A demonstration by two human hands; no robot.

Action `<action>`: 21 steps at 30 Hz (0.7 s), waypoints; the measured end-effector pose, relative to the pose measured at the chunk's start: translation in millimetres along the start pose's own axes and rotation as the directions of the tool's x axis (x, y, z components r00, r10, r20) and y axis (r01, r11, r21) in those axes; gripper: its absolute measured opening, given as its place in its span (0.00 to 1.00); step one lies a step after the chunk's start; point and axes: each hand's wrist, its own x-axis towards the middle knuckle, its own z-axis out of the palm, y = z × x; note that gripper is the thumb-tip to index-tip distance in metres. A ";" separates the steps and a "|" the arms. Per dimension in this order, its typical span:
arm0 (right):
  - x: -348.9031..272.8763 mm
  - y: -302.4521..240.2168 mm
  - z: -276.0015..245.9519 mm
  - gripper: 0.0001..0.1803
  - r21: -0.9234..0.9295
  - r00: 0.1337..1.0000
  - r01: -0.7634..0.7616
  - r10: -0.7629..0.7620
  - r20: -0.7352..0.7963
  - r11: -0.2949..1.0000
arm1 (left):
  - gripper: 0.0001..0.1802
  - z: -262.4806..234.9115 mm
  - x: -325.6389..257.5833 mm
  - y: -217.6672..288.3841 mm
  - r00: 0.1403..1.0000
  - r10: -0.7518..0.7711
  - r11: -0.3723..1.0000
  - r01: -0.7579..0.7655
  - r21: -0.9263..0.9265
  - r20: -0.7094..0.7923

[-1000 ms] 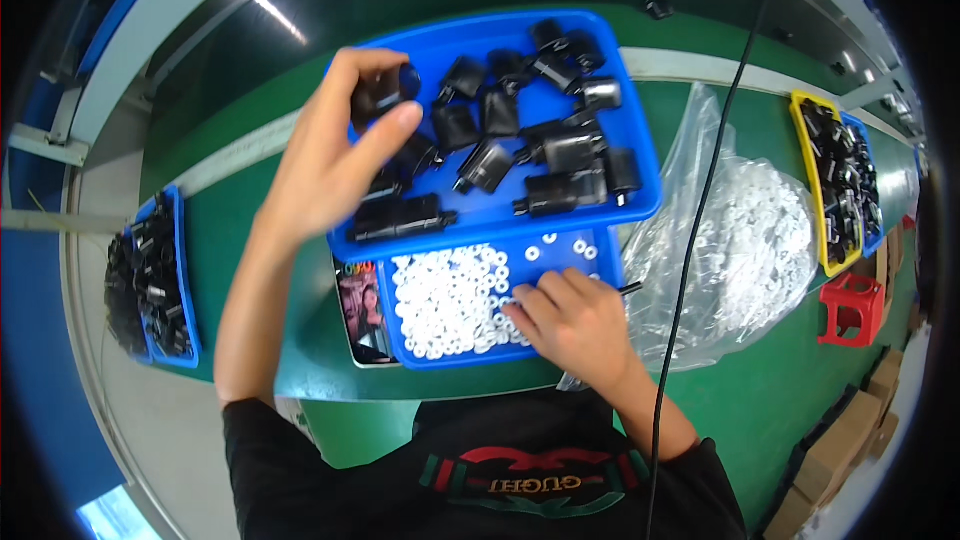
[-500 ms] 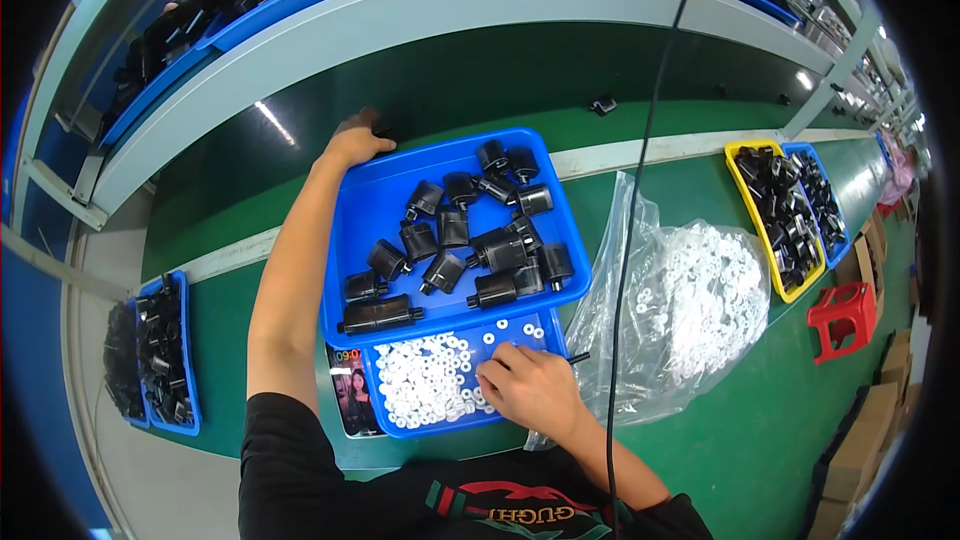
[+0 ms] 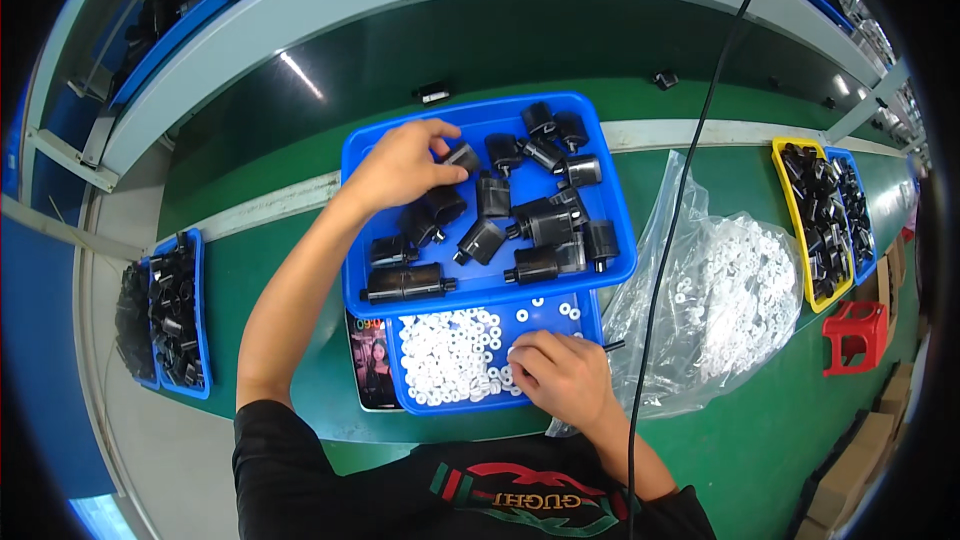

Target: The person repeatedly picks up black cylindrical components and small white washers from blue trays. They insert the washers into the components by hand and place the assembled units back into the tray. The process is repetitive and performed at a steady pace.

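Black part (image 3: 460, 157) in left hand (image 3: 410, 165), fingers closed round it, at left side of upper blue tray (image 3: 480, 302) with similar black parts (image 3: 483, 240). Right hand (image 3: 562, 377) over white rings (image 3: 440, 355) in lower blue tray (image 3: 597, 318), fingers bunched narrow, contents hidden. Clear bag (image 3: 740, 290) right, on green table (image 3: 325, 370).

Left hand (image 3: 405, 165) is over the larger blue tray (image 3: 480, 296), thumb and fingers around a black part (image 3: 461, 157) — similar parts (image 3: 494, 197) lie about it. Right hand (image 3: 562, 374), fingers curled, is at white rings (image 3: 445, 355) in the smaller blue tray (image 3: 545, 320); I note a thin black rod (image 3: 614, 346) jutting out beside it.
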 end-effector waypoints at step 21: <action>27.7 -36.9 -24.1 0.21 0.406 0.988 -0.111 0.145 -0.055 0.907 | 0.25 69.9 -168.7 47.2 0.942 0.284 0.889 -0.328 -0.319 -0.178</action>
